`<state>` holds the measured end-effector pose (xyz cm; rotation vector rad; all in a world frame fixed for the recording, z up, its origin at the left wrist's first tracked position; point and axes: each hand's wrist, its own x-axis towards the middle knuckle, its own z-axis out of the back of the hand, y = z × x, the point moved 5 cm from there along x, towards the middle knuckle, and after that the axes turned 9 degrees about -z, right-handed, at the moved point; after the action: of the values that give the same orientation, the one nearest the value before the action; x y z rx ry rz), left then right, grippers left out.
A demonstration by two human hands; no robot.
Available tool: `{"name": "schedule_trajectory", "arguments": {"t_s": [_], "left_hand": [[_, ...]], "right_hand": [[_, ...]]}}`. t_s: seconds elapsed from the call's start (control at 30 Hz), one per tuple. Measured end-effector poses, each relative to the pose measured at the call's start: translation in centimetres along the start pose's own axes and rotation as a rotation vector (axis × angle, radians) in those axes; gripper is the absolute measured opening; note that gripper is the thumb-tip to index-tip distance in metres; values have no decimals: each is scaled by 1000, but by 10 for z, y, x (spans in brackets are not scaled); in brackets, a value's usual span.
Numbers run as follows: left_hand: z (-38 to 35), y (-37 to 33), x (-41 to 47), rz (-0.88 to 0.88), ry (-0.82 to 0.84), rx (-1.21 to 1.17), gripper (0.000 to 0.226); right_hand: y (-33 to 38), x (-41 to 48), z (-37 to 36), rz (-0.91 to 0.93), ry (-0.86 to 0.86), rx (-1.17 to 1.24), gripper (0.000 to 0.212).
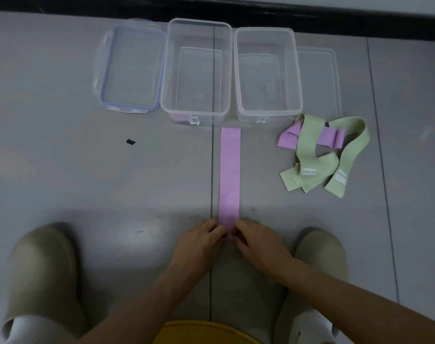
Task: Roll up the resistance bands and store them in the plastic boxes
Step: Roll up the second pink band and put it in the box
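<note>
left hand and right hand pinch the near end of the pink band.
fingertips of both meet over that end; the rest of the pink band lies flat and straight on the floor along a seam, its far end just short of the boxes. the left box and right box, clear and open, stand side by side near the floor's far edge. a pink patch shows low at the left box's near wall, too blurred to tell more. a blue-rimmed lid lies left of them, a clear lid right. green bands tangled with a purple band lie right of the pink band, apart from it.
</note>
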<state>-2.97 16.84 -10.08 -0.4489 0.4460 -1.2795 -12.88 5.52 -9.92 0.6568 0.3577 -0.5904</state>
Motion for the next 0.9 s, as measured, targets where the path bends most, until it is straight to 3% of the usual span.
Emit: {"name": "schedule_trajectory", "arguments": {"t_s": [0.4,0.63,0.9], "left_hand": [[-2,3,3,20,-14,31,12],[1,2,-1,-41,-63,24,13],[-4,7,4,80,11,10,20]], "right_hand": [[-2,-1,-6,58,-76,-179,28],[-3,4,-5,20,-29,-103,20],[-6,6,-1,-70,-78,28,9]]}}
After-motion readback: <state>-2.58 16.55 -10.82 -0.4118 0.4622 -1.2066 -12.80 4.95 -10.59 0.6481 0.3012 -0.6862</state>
